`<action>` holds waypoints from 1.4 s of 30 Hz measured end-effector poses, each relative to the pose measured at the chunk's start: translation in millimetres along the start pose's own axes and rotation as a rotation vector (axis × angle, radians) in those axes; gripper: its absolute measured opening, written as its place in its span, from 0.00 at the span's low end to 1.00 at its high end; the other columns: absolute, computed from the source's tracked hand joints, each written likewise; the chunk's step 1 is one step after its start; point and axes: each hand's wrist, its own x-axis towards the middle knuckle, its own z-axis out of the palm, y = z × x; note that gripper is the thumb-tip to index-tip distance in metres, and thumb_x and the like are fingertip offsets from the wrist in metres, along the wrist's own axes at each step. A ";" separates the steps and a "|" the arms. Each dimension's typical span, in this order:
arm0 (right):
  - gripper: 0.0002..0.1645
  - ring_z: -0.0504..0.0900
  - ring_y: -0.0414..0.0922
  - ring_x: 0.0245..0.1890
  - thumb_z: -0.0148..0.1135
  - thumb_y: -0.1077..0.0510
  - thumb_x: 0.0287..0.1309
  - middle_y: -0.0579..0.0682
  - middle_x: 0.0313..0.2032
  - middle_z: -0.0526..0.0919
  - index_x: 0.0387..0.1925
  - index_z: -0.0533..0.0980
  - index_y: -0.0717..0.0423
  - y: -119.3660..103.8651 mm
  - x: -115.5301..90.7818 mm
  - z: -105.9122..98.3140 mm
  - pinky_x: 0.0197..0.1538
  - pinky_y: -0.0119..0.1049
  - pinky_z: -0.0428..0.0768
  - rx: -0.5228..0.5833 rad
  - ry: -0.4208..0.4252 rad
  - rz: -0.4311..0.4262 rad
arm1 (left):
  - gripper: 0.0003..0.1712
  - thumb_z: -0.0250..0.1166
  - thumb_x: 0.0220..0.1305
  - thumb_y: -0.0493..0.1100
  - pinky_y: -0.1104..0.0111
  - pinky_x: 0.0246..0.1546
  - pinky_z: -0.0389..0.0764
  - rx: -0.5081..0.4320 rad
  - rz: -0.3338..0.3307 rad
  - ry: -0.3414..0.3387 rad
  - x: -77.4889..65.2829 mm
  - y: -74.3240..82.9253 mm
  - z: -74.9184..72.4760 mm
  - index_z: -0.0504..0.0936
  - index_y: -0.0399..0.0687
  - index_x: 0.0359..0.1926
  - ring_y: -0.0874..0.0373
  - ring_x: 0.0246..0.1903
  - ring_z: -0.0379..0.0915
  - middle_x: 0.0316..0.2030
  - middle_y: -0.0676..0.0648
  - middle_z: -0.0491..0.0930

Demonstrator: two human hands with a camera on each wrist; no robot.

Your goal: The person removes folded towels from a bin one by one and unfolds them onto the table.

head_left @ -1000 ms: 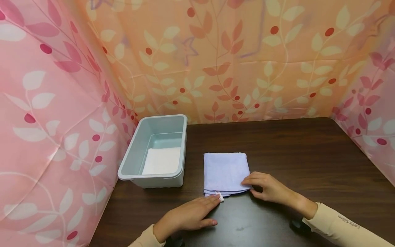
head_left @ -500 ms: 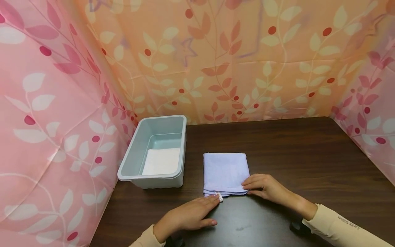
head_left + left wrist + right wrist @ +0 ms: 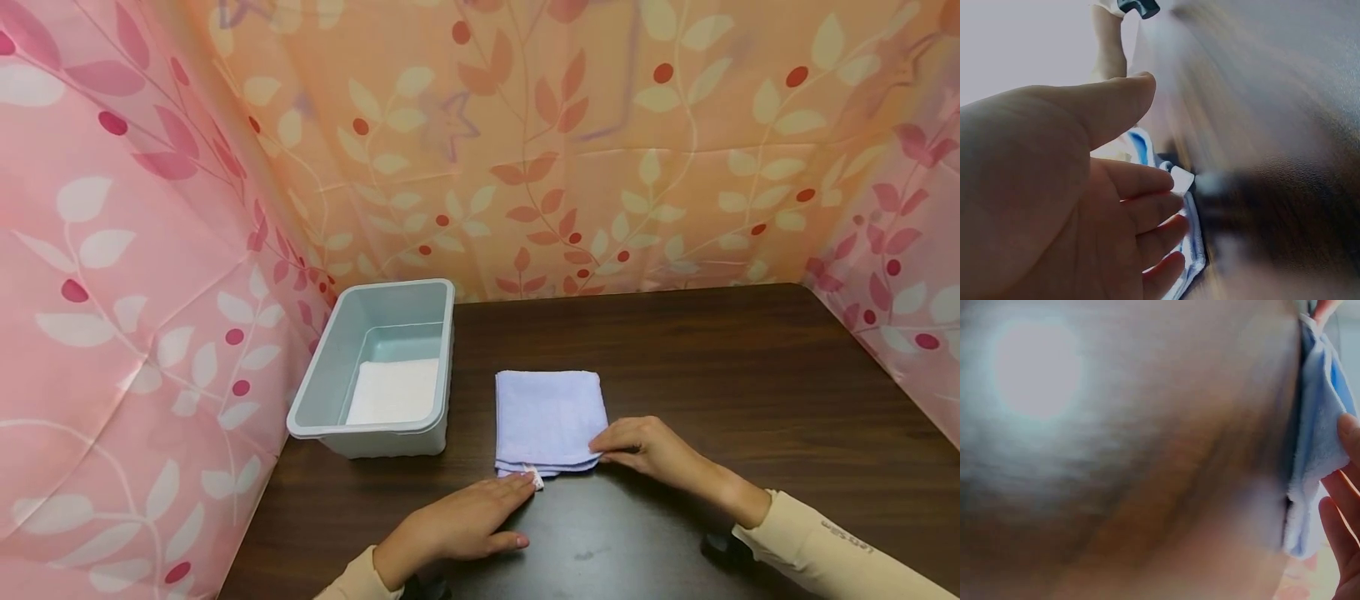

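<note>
A light purple towel, folded into a square, lies on the dark wooden table, its layered edge towards me. A small white tag sticks out at that near edge. My left hand rests flat with its fingertips on the tag and the near left edge; in the left wrist view its fingers are extended beside the folds. At the near right corner my right hand pinches the upper layer of the towel. The right wrist view shows the towel's corner slightly lifted, with a fingertip on it.
A grey-blue plastic basin stands to the left of the towel. Inside it lies a folded white cloth. Floral curtains enclose the table at the back and both sides.
My right fingers have shifted slightly at the towel's near right corner, which briefly moved inward. The left hand and the basin stay in place.
</note>
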 end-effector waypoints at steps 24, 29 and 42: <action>0.09 0.85 0.29 0.35 0.71 0.63 0.55 0.54 0.37 0.91 0.39 0.87 0.57 20.4 91.4 -41.1 0.35 0.23 0.83 0.139 0.208 0.471 | 0.45 0.57 0.69 0.63 0.60 0.72 0.67 0.217 0.007 0.124 24.4 2.5 10.1 0.57 0.40 0.75 0.49 0.76 0.56 0.76 0.42 0.57; 0.10 0.85 0.30 0.38 0.70 0.62 0.56 0.58 0.39 0.90 0.40 0.87 0.60 37.1 110.8 -44.5 0.39 0.21 0.81 0.160 0.250 0.537 | 0.44 0.57 0.69 0.63 0.61 0.72 0.66 0.182 -0.010 0.076 23.7 -0.8 12.0 0.57 0.42 0.75 0.51 0.76 0.56 0.76 0.44 0.57; 0.12 0.84 0.40 0.39 0.73 0.52 0.54 0.55 0.38 0.90 0.38 0.88 0.55 99.4 158.4 -33.1 0.38 0.20 0.76 0.037 0.280 0.612 | 0.43 0.56 0.70 0.63 0.62 0.72 0.66 0.144 0.000 0.041 16.7 -2.3 7.1 0.59 0.44 0.75 0.52 0.75 0.57 0.76 0.45 0.59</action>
